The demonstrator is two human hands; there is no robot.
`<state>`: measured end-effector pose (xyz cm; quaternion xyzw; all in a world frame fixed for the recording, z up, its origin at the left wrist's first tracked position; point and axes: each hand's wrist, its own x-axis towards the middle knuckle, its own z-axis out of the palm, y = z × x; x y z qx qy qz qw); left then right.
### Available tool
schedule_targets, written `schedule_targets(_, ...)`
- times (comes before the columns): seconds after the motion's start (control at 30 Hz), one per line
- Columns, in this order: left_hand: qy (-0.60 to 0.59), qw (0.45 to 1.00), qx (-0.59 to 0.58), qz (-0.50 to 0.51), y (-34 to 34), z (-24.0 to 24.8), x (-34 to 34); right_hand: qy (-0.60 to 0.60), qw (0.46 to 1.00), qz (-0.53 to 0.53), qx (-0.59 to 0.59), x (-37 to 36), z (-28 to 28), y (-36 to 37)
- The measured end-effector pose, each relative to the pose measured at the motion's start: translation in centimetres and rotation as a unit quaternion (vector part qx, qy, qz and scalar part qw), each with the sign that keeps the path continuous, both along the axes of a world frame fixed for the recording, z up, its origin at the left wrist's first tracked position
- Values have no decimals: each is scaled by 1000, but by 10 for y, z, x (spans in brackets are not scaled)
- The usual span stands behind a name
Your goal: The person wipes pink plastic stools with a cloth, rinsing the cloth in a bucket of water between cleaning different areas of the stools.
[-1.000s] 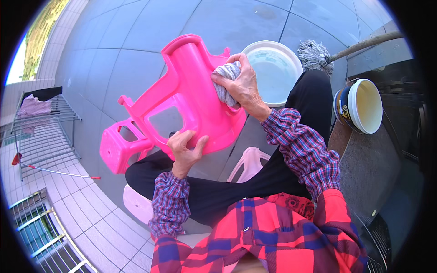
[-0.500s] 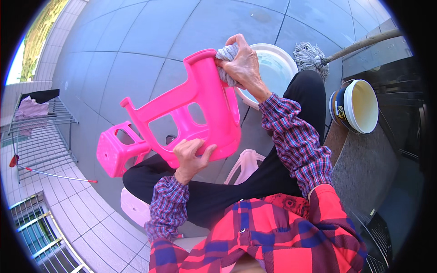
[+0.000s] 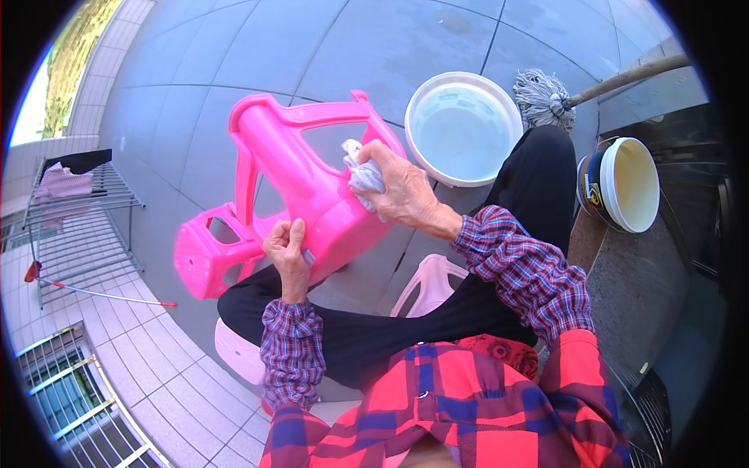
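Observation:
A bright pink plastic stool point(image 3: 328, 226) is tipped over above my crossed legs, its legs pointing away from me. My left hand point(image 3: 287, 257) is closed around the near edge of it, thumb up. In my right hand point(image 3: 402, 191) is a bunched grey-white cloth point(image 3: 364, 181), pressed against the right side of the stool close to its seat end. Just left of it stands a smaller pink stool point(image 3: 195, 257). Beyond my right hand, a round white tub point(image 3: 465, 79) holds clear water.
A string mop point(image 3: 544, 97) leans in at the right, near a paint-type bucket point(image 3: 633, 183) tipped on its side. Pale pink plastic pieces point(image 3: 427, 290) show by my legs. Metal drying racks point(image 3: 86, 204) with cloths stand far left on grey tiles.
The pink stool has been turned, its legs swinging left and away. My right hand with the cloth moved down and toward me along it; my left hand shifted slightly left.

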<state>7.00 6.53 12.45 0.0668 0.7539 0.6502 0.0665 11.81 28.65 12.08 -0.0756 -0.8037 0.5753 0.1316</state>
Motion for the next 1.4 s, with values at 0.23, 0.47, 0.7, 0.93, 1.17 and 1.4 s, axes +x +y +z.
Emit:
schedule_targets(0.23,-26,996,89,16,-1,0,-12,-136,981,-91,-108,-22,-71,56)
schedule_targets(0.47,-30,999,15,-39,-7,1,-16,-82,993,-28,-82,-5,-34,19)
schedule_targets(0.7,-6,992,-56,-111,-17,0,-15,188,980,44,-57,-4,4,-9)
schedule_targets(0.93,27,986,-83,-144,-10,11,-14,250,966,-65,7,-39,13,28)
schedule_targets(1.17,64,988,-78,-113,-3,25,4,0,994,-29,-110,-58,-6,58)
schedule_targets(1.4,51,989,-31,-136,-34,8,-2,-70,991,31,-108,-58,-31,89)
